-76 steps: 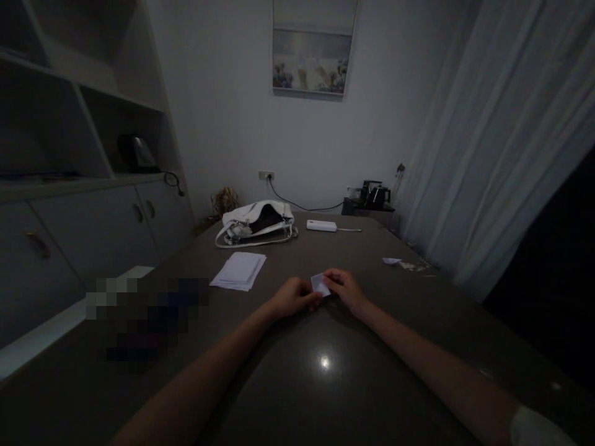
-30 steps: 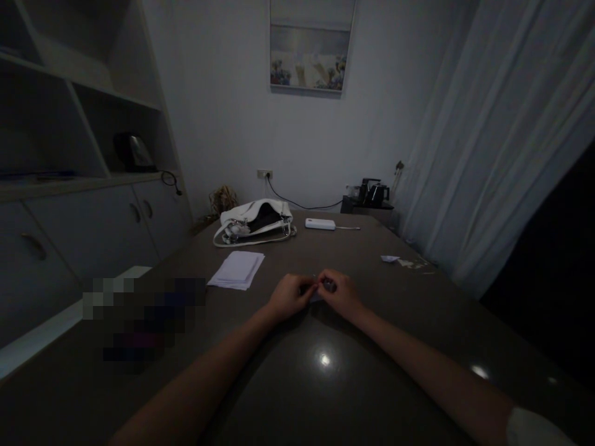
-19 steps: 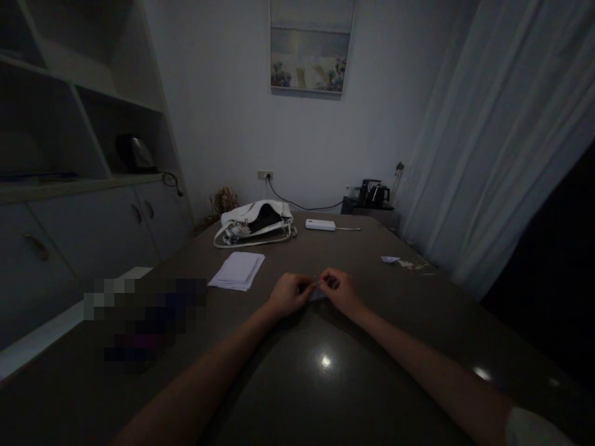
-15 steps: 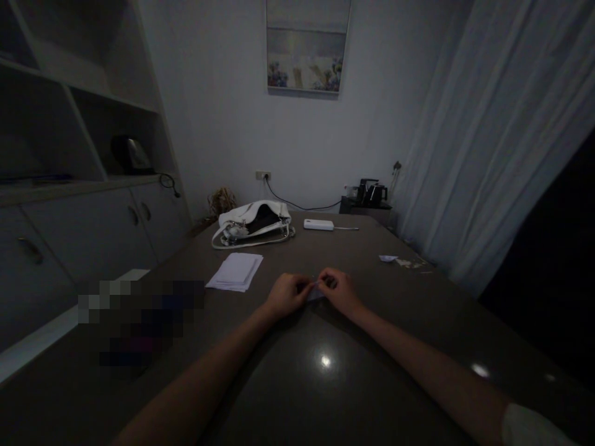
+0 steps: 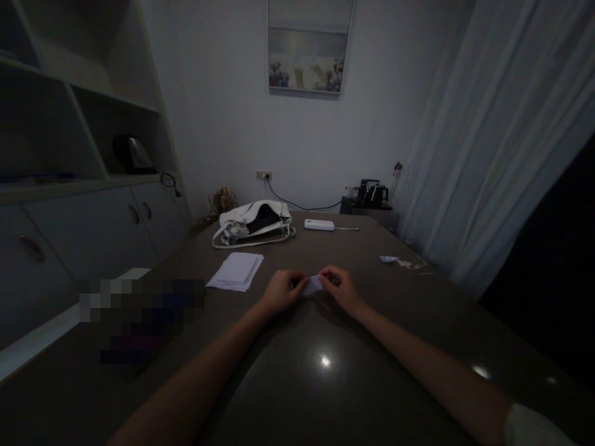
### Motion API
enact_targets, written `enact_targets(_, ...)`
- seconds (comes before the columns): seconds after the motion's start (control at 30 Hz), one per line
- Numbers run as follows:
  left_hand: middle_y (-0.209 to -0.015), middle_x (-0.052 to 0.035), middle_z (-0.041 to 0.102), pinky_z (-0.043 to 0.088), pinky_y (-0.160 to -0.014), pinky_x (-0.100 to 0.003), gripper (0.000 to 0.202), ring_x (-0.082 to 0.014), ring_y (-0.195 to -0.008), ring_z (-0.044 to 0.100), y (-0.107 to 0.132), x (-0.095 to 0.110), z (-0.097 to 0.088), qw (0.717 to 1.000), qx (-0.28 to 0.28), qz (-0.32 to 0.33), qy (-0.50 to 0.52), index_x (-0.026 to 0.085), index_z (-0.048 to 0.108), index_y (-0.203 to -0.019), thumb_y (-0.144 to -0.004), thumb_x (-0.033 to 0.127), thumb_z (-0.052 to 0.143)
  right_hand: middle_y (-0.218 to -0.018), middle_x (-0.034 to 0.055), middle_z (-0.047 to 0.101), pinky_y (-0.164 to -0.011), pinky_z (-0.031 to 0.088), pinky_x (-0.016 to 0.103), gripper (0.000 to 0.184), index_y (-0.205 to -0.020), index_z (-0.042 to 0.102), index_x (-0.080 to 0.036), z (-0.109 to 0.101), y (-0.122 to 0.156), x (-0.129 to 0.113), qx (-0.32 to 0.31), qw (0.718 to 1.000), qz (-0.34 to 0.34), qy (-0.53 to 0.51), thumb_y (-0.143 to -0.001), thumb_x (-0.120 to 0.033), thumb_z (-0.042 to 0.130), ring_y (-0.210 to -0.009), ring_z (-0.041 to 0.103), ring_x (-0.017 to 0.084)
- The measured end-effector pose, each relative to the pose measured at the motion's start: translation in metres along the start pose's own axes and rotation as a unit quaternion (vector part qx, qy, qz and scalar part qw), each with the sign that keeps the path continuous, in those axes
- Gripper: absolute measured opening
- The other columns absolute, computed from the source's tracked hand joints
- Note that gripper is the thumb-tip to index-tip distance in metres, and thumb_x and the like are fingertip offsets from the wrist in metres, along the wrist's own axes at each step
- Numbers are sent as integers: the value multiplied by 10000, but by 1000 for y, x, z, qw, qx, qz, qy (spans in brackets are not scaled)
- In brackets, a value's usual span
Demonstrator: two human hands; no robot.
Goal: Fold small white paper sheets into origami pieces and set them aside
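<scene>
Between my two hands is a small piece of white paper (image 5: 313, 285), held just above the dark table. My left hand (image 5: 282, 291) pinches its left side between thumb and fingers. At its right side, the fingertips of my right hand (image 5: 341, 288) close on the upper edge. Whether the paper is folded is too small to tell. To the left of my left hand lies a stack of white paper sheets (image 5: 237, 271).
A white handbag (image 5: 255, 223) and a white power bank (image 5: 319, 225) with a short cord rest on the far part of the table (image 5: 297, 384). Off to the right are a small folded paper (image 5: 388, 259) and pale scraps (image 5: 411, 264). A blurred-out patch covers the left side.
My hands have moved slightly apart, the left one a little to the left. More of the white paper now shows between them.
</scene>
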State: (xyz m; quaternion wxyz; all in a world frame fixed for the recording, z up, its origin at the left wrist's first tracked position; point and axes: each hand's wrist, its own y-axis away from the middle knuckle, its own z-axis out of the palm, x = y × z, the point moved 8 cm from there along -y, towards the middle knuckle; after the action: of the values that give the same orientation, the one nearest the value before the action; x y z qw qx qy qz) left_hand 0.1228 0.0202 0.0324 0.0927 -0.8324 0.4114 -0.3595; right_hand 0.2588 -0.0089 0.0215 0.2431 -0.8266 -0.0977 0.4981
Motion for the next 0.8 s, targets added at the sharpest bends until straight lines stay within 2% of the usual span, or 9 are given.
enact_targets(0.13,-695,-28,649,340,-547,-206,265,-120,-586,525,1,0,1,1000,-1,-2,23,135,676,-832,-823,316,483,-637,6,570,-497,383,215,97,-700,572,-176,1,1,-6,4,1000,-17,16,-741,-262,555,-561,508,125)
enact_targets(0.23,-775,-29,658,378,-607,-207,210,-135,-683,564,1,9,-1,998,18,24,52,150,661,-887,-800,278,518,-640,1,565,-502,388,208,60,-698,574,-177,3,4,-16,-8,997,-63,46,-734,-220,553,-551,502,114)
enact_targets(0.33,-770,-26,638,396,-648,-216,157,-142,-714,565,2,18,-1,997,37,50,49,148,642,-836,-787,241,526,-647,-3,548,-503,388,201,44,-682,559,-174,3,8,-28,-9,991,-114,66,-721,-170,540,-549,494,105)
enact_targets(0.47,-746,-22,618,408,-656,-227,129,-145,-695,556,3,21,2,997,41,60,34,152,621,-807,-780,243,535,-644,-6,529,-493,379,198,69,-670,540,-177,4,12,-36,-14,985,-151,82,-732,-148,534,-537,477,100)
enact_targets(0.8,-727,-16,606,404,-669,-238,105,-143,-685,546,3,19,1,996,60,60,-1,150,583,-764,-771,249,548,-651,11,545,-503,382,210,92,-720,570,-169,5,11,-38,-16,985,-150,79,-789,-208,524,-554,496,115)
